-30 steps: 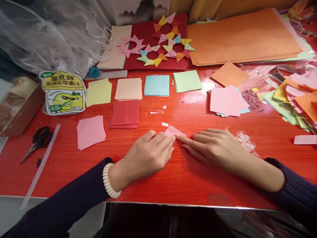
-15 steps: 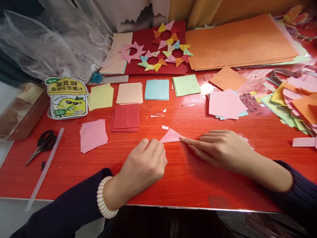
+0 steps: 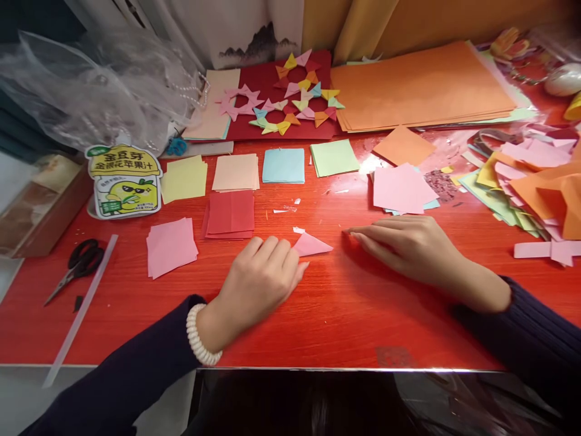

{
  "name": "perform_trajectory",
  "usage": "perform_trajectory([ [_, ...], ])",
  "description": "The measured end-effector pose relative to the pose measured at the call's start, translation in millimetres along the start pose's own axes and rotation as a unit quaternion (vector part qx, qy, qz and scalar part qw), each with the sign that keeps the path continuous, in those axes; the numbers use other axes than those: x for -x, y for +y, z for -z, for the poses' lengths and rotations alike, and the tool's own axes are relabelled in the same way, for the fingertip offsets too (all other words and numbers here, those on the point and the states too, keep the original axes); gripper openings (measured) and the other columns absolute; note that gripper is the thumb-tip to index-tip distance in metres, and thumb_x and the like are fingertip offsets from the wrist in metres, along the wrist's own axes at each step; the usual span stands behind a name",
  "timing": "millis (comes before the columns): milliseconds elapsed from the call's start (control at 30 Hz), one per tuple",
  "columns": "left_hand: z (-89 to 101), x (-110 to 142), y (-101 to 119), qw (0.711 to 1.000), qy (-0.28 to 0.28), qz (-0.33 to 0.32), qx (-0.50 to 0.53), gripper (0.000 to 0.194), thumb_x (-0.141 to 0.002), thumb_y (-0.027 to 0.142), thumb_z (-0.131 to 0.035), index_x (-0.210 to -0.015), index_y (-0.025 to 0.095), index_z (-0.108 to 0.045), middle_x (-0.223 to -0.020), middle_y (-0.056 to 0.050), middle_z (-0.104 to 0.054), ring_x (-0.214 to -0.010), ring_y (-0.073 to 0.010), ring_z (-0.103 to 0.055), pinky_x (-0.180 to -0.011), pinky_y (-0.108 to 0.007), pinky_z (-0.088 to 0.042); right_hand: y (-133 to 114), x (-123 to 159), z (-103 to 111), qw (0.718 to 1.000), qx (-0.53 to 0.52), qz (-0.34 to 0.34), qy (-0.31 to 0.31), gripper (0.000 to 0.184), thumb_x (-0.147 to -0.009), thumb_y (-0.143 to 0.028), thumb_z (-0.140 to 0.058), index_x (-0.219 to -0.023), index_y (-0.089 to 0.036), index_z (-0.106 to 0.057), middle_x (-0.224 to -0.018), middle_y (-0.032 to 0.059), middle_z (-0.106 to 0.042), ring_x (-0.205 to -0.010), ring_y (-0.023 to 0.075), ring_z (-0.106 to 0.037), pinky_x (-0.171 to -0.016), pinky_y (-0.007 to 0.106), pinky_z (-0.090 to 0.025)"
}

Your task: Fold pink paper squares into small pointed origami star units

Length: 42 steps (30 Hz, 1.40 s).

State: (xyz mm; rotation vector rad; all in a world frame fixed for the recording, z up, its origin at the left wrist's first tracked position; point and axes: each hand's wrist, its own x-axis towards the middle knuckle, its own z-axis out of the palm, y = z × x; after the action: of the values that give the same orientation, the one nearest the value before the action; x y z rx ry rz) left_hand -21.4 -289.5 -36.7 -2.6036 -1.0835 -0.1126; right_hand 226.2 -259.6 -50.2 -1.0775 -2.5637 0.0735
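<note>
Counting remotely, I see one pink triangle (image 3: 312,244), four paper rings (image 3: 301,105). Left hand (image 3: 261,281) curls beside the triangle, hold unclear to me; right hand (image 3: 411,245) stretches inward, fingers together, empty.

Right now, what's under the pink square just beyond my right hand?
Light blue paper shows past the pink square's lower edge. Whatever else lies beneath is covered, so I can't count the sheets.

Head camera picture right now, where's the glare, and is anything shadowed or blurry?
Head view: bright glare on the red tabletop between the green squares and the pink-topped stack; head view: soft shadow below the right hand; head view: the box at far left looks smeared, the folded pink paper fairly crisp.
</note>
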Motion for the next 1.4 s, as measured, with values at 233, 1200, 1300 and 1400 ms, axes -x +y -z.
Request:
perform_trajectory([
  [233, -16.6, -1, -8, 0.981, -0.035, 0.060, 0.182, 0.032, -0.092, 0.036, -0.038, -0.111, 0.013, -0.050, -0.095, -0.009, -0.054, -0.087, -0.0186, -0.050, -0.077, -0.033, -0.042, -17, 1, -8, 0.997, -0.057, 0.041, -0.024, 0.026, -0.093, -0.022, -0.041, -0.106, -0.013, -0.061, -0.073, 0.0037, -0.064, -0.060, 0.0128, -0.056, -0.053, 0.025, -0.038],
  [1200, -5.9, -8, -7, 0.775, 0.050, 0.158, 0.610, 0.013, -0.087, 0.020, -0.049, -0.091, 0.017, -0.061, -0.095, -0.004, -0.059, -0.091, -0.0125, -0.055, -0.083, -0.027, -0.045, -44, -20, -1, 0.750, -0.603, -0.240, -0.127, 0.018, -0.088, -0.031, -0.051, -0.085, -0.013, -0.055, -0.067, 0.0016, -0.059, -0.060, 0.0110, -0.056, -0.061, 0.023, -0.044],
  [1300, -11.1, -9, -3, 0.715, 0.051, 0.201, 0.667, 0.015, -0.083, 0.024, -0.057, -0.098, 0.020, -0.056, -0.096, -0.003, -0.058, -0.090, -0.0118, -0.057, -0.079, -0.024, -0.048, -44, -20, -5, 0.738, -0.618, -0.248, -0.107, 0.013, -0.087, -0.026, -0.052, -0.086, -0.013, -0.055, -0.064, 0.0009, -0.059, -0.056, 0.0103, -0.055, -0.058, 0.023, -0.045],
  [1400, -13.2, -11, -1, 0.671, 0.039, 0.216, 0.708, 0.024, -0.081, 0.022, -0.059, -0.105, 0.020, -0.054, -0.098, -0.003, -0.058, -0.088, -0.0110, -0.058, -0.076, -0.022, -0.050, -45, -20, -7, 0.715, -0.646, -0.258, -0.072, 0.015, -0.085, -0.025, -0.056, -0.095, -0.015, -0.052, -0.063, -0.0002, -0.061, -0.052, 0.0101, -0.055, -0.053, 0.022, -0.045],
])
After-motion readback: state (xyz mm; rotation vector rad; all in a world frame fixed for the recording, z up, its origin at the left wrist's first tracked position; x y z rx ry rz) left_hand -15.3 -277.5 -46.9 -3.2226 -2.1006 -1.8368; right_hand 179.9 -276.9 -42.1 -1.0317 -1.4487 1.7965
